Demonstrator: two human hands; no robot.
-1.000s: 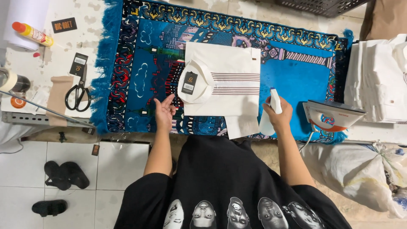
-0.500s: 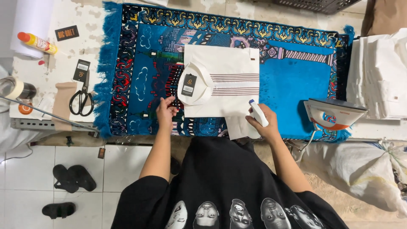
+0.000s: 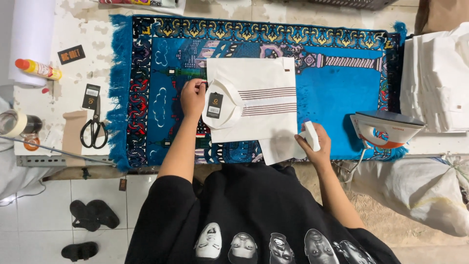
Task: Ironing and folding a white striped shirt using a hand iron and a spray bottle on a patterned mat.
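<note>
A: We see a folded white shirt (image 3: pixel 259 105) lying on the blue patterned rug (image 3: pixel 337 93), collar to the left, with a dark tag (image 3: pixel 214 105) on the collar.

B: And the hands? We see the left hand (image 3: pixel 193 97) at the shirt's left edge, fingers pinched together on the fabric just beside the collar.

A: The right hand (image 3: pixel 315 144) is closed around a small white object (image 3: pixel 310 136) (what kind, we cannot tell), just beside the shirt's lower right corner, near the rug's front edge.

B: To the right we see an iron (image 3: pixel 386 128) standing on the rug's corner, with a stack of white garments (image 3: pixel 437 78) past it.

A: To the left, on the bare table (image 3: pixel 73 29), black scissors (image 3: pixel 94 129) and an orange-capped bottle (image 3: pixel 38 69)
</note>
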